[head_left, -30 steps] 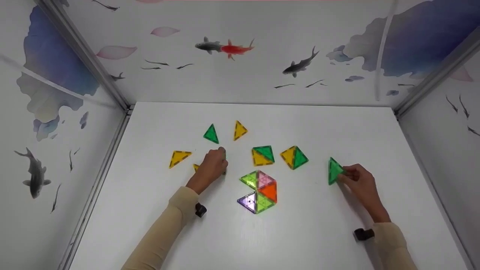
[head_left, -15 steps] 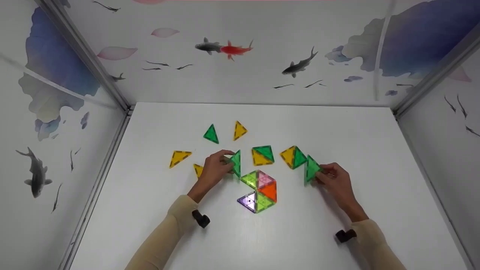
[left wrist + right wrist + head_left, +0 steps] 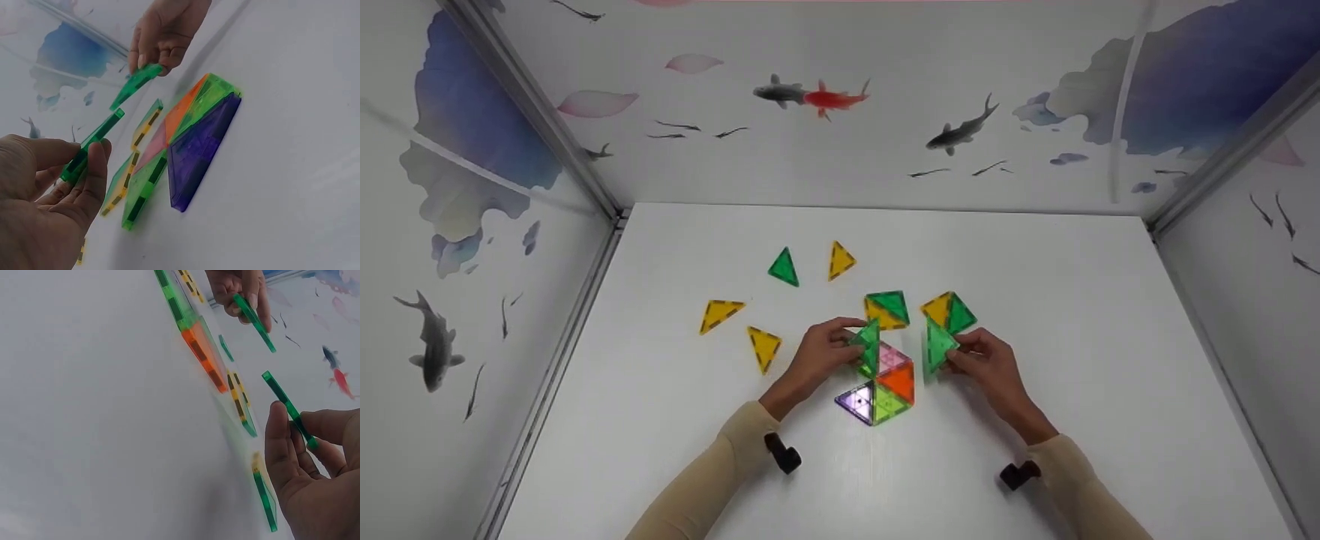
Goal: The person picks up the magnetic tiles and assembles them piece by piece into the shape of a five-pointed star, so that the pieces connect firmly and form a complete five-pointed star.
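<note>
Green triangles (image 3: 940, 347), flat and translucent, sit pinched between fingers (image 3: 278, 441).

No readable text, brands, numbers or signs

Booth, small, walled on the three sides in view: back wall (image 3: 847, 172), left wall (image 3: 461, 322) and right wall (image 3: 1245, 292), white, printed with fish (image 3: 962, 133), pink petals (image 3: 598, 103) and blue washes (image 3: 1200, 75); metal posts (image 3: 540, 112) at the corners. One white table (image 3: 1035, 262), plain, meeting the back wall. Black wrist cameras (image 3: 786, 455) mark it as a recording station; wider building, undetermined.
</note>
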A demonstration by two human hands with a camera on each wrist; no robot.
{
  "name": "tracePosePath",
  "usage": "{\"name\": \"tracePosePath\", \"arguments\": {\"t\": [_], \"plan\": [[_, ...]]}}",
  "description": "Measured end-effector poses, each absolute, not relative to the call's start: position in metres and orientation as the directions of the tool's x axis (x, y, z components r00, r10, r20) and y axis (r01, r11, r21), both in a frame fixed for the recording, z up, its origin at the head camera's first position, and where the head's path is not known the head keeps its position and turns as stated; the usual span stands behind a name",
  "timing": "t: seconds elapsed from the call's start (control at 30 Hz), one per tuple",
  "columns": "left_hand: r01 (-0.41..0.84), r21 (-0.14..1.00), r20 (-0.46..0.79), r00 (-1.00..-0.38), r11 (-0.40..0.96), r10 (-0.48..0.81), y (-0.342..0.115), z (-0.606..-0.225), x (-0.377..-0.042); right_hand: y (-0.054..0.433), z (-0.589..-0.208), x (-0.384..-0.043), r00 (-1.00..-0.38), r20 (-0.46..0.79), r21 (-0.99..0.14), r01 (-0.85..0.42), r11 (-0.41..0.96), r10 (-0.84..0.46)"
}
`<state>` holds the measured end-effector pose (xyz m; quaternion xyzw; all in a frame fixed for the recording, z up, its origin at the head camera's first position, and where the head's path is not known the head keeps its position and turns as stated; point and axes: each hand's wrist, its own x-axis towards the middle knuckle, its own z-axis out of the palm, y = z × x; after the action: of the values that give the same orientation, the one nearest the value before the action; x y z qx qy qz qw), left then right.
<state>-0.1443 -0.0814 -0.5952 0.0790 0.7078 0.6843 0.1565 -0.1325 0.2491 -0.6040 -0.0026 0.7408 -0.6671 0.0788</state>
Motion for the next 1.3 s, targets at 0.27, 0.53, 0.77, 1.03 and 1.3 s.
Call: {"name": "tracePosePath", "arguments": {"t": [0.27, 0.53, 0.77, 1.03, 1.3], "plan": [[-0.077, 0.997, -0.079, -0.940, 0.020, 0.331, -0.064, -0.603, -0.145, 0.234, -0.608, -0.129, -0.979, -0.099, -0.995, 0.095, 0.033, -0.176], [-0.084, 0.996, -0.071, -0.939, -0.023, 0.337, -0.055, -0.608, -0.145, 0.225, -0.610, -0.130, -0.982, -0.085, -0.996, 0.083, 0.018, -0.171], [-0.080, 0.997, -0.073, -0.932, -0.005, 0.354, -0.044, -0.610, -0.147, 0.218, -0.611, -0.129, -0.978, -0.064, -0.998, 0.060, 0.029, -0.196], [-0.065, 0.997, -0.074, -0.927, 0.035, 0.368, -0.028, -0.611, -0.150, 0.230, -0.612, -0.127, -0.983, -0.105, -0.994, 0.104, 0.017, -0.148], [-0.048, 0.999, -0.053, -0.917, 0.023, 0.395, -0.010, -0.613, -0.151, 0.248, -0.612, -0.123, -0.985, -0.127, -0.991, 0.123, 0.044, -0.114]]}}
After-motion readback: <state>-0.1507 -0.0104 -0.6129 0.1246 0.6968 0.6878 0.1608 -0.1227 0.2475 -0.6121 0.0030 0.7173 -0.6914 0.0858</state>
